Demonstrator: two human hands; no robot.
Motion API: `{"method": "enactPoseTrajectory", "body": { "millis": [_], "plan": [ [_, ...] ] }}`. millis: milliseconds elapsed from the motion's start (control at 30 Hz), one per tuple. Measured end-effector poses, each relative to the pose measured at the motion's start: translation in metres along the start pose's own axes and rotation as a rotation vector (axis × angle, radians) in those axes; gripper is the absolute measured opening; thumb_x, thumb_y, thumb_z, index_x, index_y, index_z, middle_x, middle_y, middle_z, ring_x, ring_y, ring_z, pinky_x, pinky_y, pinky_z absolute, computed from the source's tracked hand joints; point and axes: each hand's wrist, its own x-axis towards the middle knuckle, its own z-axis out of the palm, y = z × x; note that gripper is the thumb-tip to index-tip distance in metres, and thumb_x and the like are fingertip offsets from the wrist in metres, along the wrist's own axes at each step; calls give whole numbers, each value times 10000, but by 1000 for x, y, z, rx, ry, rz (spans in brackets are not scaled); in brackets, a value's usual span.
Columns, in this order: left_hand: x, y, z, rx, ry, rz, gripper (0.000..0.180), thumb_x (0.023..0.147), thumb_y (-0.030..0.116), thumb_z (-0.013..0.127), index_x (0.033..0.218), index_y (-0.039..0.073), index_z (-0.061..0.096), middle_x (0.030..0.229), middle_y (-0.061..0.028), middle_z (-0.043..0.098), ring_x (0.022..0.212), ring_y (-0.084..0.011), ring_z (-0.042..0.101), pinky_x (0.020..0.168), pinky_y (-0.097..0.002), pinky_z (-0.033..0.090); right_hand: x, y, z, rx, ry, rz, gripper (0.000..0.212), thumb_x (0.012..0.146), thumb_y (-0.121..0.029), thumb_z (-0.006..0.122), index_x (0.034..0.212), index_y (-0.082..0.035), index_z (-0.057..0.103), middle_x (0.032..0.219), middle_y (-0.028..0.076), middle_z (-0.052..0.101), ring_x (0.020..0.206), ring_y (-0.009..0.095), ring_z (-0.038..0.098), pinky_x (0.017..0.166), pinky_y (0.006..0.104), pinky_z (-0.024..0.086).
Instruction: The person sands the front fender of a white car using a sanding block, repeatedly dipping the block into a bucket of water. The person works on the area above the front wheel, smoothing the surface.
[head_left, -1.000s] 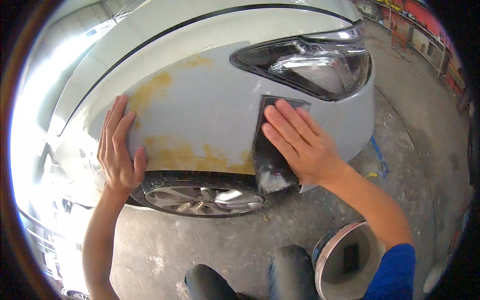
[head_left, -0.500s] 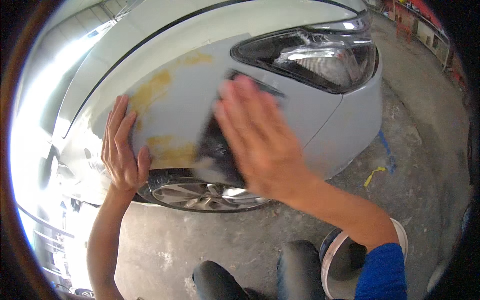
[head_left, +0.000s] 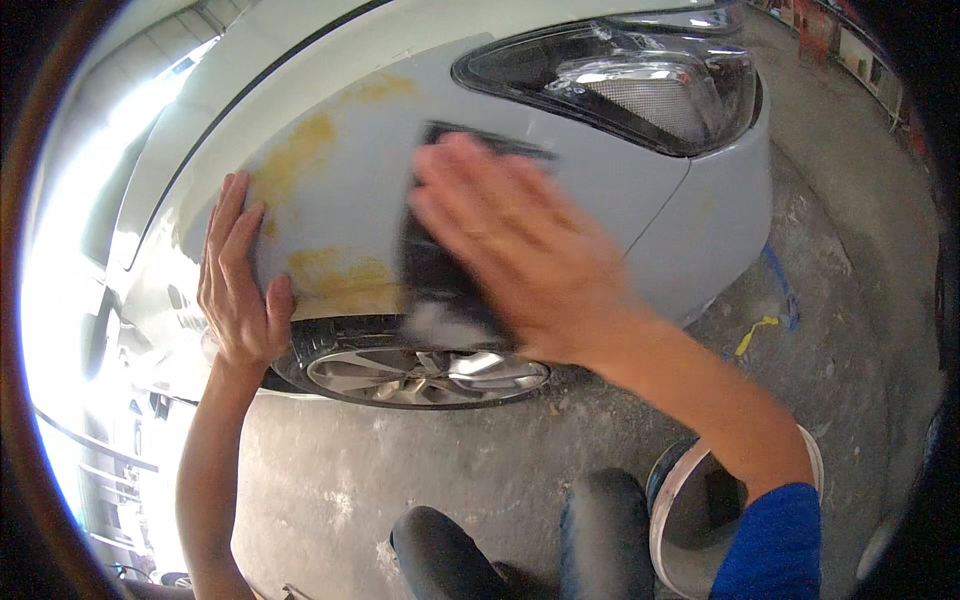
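A car's grey-primed front fender (head_left: 330,225) with yellowish-brown patches curves in front of me. My right hand (head_left: 520,235) lies flat on a dark sheet of sandpaper (head_left: 445,285), fingers close together and slightly blurred, pressing it on the fender above the wheel. The sheet's lower end looks whitish and hangs over the tyre's top edge; part of it is hidden under my palm. Farther left, my left hand (head_left: 240,275) rests against the fender beside the yellowish patches, its fingers stretched out and thumb apart, holding nothing.
The headlight (head_left: 640,95) sits beyond my right hand, with the bumper (head_left: 715,220) to its right. Below the fender is the wheel (head_left: 430,378). A round pale-rimmed bucket (head_left: 675,480) stands by my right forearm. Blue and yellow strips (head_left: 757,333) lie on the concrete floor.
My right hand and the sandpaper have shifted slightly left and nearer to me along the fender. The left hand stays in place on the panel. The whole view has tilted a little.
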Motion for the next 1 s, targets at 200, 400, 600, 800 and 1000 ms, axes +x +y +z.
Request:
{"method": "enactPoseTrajectory", "body": {
  "millis": [200,400,600,800,1000],
  "plan": [
    [3,-1,3,9,27,15,511,1043,340,471,1468,58,495,1552,-247,518,1428,-439,517,1183,-560,426,-40,3,4,-88,146,151,699,937,-291,564,1538,53,466,1665,240,368,1565,366,343,1289,488,266],
    [-6,-5,2,16,-12,-7,527,1029,348,478,1474,67,495,1554,-244,516,1426,-435,522,1185,-565,426,15,-20,12,20,20,12,725,924,-305,566,1552,37,448,1684,201,353,1593,344,279,1298,459,253],
    [-1,-1,8,-9,31,17,521,1025,321,481,1465,44,500,1542,-264,518,1426,-440,520,1182,-573,424,-54,21,-16,-183,-31,71,739,919,-299,585,1571,10,427,1691,200,342,1592,348,287,1295,467,246],
    [3,1,3,-8,12,18,521,1014,307,493,1451,25,506,1536,-264,526,1417,-461,522,1180,-573,428,11,7,-9,54,8,-20,702,931,-275,594,1555,10,448,1665,210,387,1578,354,321,1284,482,264],
    [1,2,6,11,25,21,514,1029,325,468,1449,30,508,1530,-264,531,1411,-461,528,1166,-581,443,-43,38,-34,-108,-48,50,679,942,-233,590,1562,2,444,1671,195,381,1565,357,346,1261,500,319]
  ]
}}
